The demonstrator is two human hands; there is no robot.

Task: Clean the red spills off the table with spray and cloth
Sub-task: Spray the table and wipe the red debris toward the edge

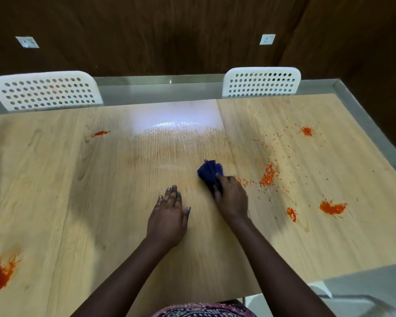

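The right hand (232,197) clutches a bunched blue cloth (210,172) on the table (101,179), just left of a scatter of red crumbs (269,176). Left of the cloth, the left hand (168,216) rests flat with fingers straight; red spills (332,207) lie right of the cloth

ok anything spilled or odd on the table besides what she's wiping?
Yes. Red splat at the near-left edge, small streak far left, crumbly red scatter just right of the blue cloth, plus smears near right and a spot far right. All untouched.
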